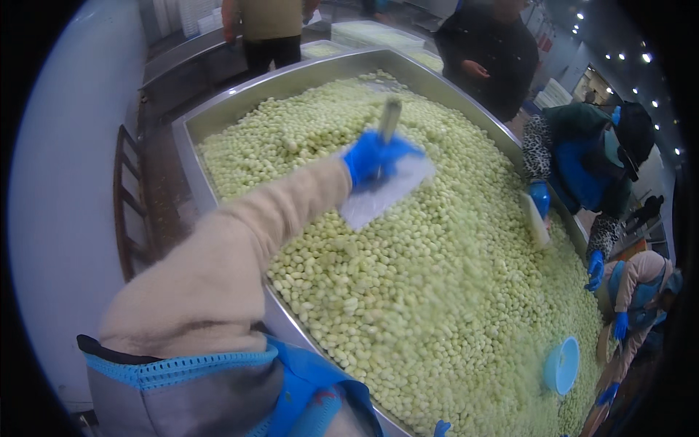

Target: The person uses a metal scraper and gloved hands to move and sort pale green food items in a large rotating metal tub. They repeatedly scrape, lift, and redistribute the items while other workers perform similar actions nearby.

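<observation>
My left hand (375,159), in a blue glove, reaches over a heap of small pale green oval pieces (378,291), like grapes or shelled beans. Its fingers are closed round the handle of a scraper or scoop (378,198); a grey handle end sticks up above the fist. The flat white blade lies low over the heap, blurred by motion, so I cannot tell whether it touches. At the bottom edge a blue glove tip (442,428) shows, apparently my right hand; the rest is cut off.
A wide metal bin (207,171) holds the heap. A light blue bowl (563,365) stands tilted in it at lower right. Along the right rim a co-worker (582,156) holds a pale flat tool (536,218), and another (641,291) bends nearby. Two people stand beyond the far rim.
</observation>
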Demonstrator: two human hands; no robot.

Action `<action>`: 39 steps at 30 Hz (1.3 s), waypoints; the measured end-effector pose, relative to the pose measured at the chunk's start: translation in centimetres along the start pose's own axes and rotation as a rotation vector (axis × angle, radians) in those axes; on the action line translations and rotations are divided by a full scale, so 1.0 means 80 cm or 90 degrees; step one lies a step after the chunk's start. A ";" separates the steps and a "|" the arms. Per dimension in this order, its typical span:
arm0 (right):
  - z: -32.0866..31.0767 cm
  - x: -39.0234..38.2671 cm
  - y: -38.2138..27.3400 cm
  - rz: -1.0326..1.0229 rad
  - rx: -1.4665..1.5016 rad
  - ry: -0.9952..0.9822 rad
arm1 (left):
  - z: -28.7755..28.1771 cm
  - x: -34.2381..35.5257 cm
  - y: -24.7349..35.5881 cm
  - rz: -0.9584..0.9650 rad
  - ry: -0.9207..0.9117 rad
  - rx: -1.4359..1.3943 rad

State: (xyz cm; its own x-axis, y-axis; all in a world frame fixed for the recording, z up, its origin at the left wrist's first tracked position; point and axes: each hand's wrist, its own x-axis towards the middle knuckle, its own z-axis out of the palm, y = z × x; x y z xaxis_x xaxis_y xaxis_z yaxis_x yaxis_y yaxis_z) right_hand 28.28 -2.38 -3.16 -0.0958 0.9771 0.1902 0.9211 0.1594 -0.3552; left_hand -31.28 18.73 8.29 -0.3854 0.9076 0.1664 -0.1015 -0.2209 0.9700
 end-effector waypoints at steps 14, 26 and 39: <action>-0.006 0.006 -0.047 0.361 -0.079 -0.053 | -0.266 0.225 0.107 0.266 0.203 0.129; 0.045 0.001 0.060 0.501 -0.102 0.126 | -0.397 0.128 -0.078 -0.116 0.236 0.079; 0.040 -0.019 0.068 0.484 -0.097 0.107 | -0.271 0.151 -0.070 -0.058 0.179 0.130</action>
State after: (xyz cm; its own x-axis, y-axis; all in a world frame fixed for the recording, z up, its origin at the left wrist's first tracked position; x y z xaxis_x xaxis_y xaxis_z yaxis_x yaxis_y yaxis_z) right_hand 32.21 -2.52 -8.28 0.6273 0.7740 0.0859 0.7540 -0.5760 -0.3158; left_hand -55.23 23.22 1.02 -0.6229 0.7807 0.0497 0.0276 -0.0416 0.9988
